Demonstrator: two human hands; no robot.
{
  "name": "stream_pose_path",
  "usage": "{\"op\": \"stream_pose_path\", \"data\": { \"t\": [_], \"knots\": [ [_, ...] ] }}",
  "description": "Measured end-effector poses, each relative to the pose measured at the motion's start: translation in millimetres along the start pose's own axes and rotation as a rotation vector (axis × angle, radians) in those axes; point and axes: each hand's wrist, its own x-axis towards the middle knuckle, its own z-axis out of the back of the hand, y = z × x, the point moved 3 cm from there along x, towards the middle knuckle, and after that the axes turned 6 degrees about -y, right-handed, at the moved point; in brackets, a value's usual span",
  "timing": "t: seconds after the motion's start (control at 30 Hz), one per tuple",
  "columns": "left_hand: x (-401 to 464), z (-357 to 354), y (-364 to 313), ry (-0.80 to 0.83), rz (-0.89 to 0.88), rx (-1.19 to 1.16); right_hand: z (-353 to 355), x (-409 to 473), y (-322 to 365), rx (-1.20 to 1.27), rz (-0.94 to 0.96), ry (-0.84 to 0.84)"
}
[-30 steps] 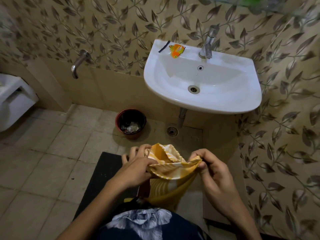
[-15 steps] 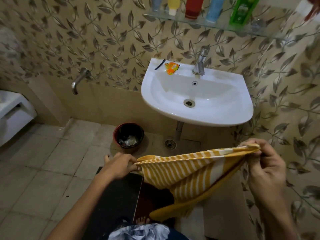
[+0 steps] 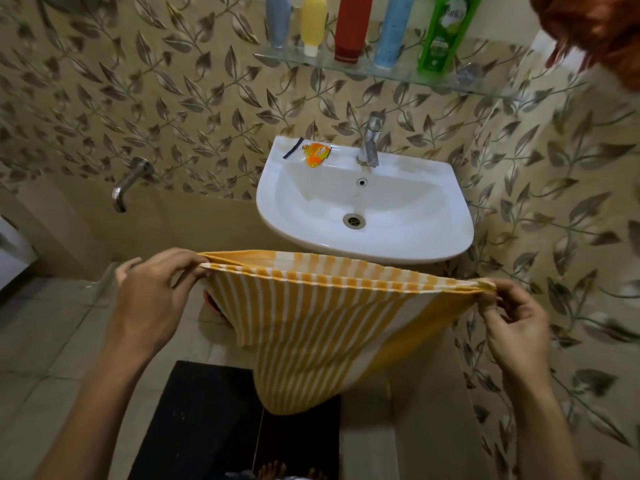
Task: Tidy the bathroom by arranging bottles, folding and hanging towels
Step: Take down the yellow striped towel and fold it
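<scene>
A yellow-and-white striped towel [image 3: 322,323] hangs doubled over, stretched wide in front of the sink. My left hand [image 3: 156,299] pinches its left top corner and my right hand [image 3: 512,327] pinches its right top corner. The towel sags down between them to a rounded fold. On the glass shelf [image 3: 485,86] above stand several bottles: grey [image 3: 278,19], yellow [image 3: 313,22], red [image 3: 353,26], blue [image 3: 393,29] and green [image 3: 443,32]. A rust-orange towel [image 3: 595,32] hangs at the top right corner.
The white sink [image 3: 415,244] with its tap [image 3: 370,140] is on the wall ahead, an orange sachet [image 3: 316,154] on its rim. A wall spout [image 3: 128,183] sticks out at left. A black mat [image 3: 207,420] lies on the tiled floor below.
My hands have drawn apart, pulling the bunched towel out wide and raising it. The view has tilted up, bringing the shelf of bottles into sight and hiding the red bin behind the towel.
</scene>
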Motion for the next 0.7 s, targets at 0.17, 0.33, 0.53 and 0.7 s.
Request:
{"op": "stream_pose_path", "data": {
  "t": [0.17, 0.33, 0.53, 0.7],
  "knots": [
    [8, 16, -8, -0.018, -0.031, -0.033, -3, 0, -1, -0.045, 0.003, -0.059],
    [6, 35, -13, 0.023, -0.219, -0.061, 3, 5, 2, 0.037, 0.011, -0.145],
    [15, 25, -21, 0.137, -0.225, -0.083, -12, 20, -7, -0.004, 0.013, -0.076],
    [7, 28, -21, 0.495, -0.46, 0.056, -11, 26, -11, 0.012, 0.059, -0.134]
  ]
}}
